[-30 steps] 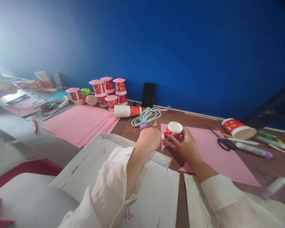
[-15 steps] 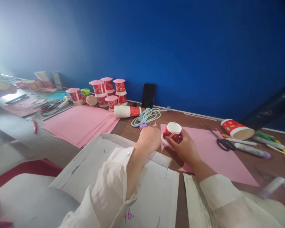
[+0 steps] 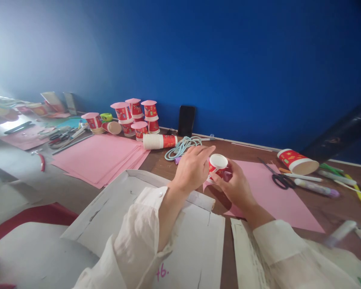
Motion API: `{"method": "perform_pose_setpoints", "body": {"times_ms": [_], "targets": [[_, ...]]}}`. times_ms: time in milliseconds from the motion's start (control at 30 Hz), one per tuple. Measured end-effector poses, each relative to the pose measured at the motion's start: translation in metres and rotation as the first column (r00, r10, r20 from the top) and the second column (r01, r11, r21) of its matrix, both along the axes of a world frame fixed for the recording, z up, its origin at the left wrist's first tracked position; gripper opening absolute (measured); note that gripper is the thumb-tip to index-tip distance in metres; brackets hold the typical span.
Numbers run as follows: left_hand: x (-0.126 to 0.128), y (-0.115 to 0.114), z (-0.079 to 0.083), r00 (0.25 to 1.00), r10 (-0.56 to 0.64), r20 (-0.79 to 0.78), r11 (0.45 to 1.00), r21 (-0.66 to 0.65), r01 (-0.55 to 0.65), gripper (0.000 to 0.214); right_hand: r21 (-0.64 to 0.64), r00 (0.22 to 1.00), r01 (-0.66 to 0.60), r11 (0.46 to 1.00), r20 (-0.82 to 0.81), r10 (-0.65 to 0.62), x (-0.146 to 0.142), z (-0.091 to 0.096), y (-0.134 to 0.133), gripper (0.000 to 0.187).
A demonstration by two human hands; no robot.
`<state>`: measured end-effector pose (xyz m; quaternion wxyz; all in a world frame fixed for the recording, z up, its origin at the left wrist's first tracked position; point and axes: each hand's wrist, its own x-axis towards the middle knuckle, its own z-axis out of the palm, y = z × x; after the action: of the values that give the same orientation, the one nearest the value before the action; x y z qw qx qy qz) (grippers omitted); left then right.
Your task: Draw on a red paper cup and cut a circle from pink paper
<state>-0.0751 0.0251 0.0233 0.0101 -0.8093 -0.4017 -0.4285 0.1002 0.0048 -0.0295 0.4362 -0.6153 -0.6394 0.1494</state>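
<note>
A red paper cup (image 3: 216, 171) with its white round end up stands at a corner of the pink paper sheet (image 3: 276, 200). It looks upside down. My right hand (image 3: 237, 185) is wrapped around its right side, thumb in front. Just left of the cup is my left hand (image 3: 192, 167), fingers stretched out toward the cup's top and holding nothing. Whether its fingertips touch the cup I cannot tell. Behind the left hand lie a looped light-blue cord (image 3: 180, 147) and a purple cap (image 3: 177, 160), partly hidden.
Red cups with pink paper discs (image 3: 123, 112) stand by the wall. A nested cup stack (image 3: 158, 141), a phone (image 3: 186, 121) and pink sheets (image 3: 99, 156) are nearby. To the right lie scissors (image 3: 281, 180), a glue pen (image 3: 314, 187) and a larger cup (image 3: 297, 162). White cardboard (image 3: 195, 241) lies in front.
My left hand has risen from low beside the cup, and its curled fingers have straightened toward the cup's top. My right hand keeps its hold on the cup, now more upright.
</note>
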Motion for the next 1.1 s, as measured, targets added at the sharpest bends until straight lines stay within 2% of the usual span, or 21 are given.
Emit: {"method": "perform_pose_setpoints", "body": {"times_ms": [267,433,600,700,800,1100], "targets": [[-0.001,0.001,-0.001,1.0,-0.01,0.0,1.0,0.001,0.01,0.044,-0.04,1.0,0.008,0.999,0.029,-0.007,-0.001,0.002,-0.001,0.064],[-0.001,0.002,0.001,1.0,-0.015,-0.024,1.0,-0.028,0.014,0.051,-0.046,1.0,0.009,0.999,-0.002,-0.009,-0.003,0.005,-0.002,0.064],[0.002,0.002,-0.001,0.988,-0.127,-0.092,0.992,-0.026,0.125,0.057,-0.06,0.979,-0.051,0.997,-0.198,0.039,-0.003,0.008,-0.003,0.059],[0.005,0.002,-0.006,0.977,-0.171,-0.13,0.985,-0.035,0.168,0.058,-0.068,0.958,-0.008,0.998,-0.286,-0.012,0.0,0.008,-0.003,0.06],[0.008,0.003,-0.011,0.967,-0.188,-0.169,0.982,-0.044,0.184,0.057,-0.095,0.965,0.019,0.995,-0.259,-0.043,0.002,0.008,-0.003,0.06],[0.009,0.005,-0.015,0.958,-0.184,-0.222,0.981,-0.096,0.166,0.051,-0.11,0.969,-0.03,0.993,-0.247,0.002,-0.003,0.013,-0.006,0.054]]}}
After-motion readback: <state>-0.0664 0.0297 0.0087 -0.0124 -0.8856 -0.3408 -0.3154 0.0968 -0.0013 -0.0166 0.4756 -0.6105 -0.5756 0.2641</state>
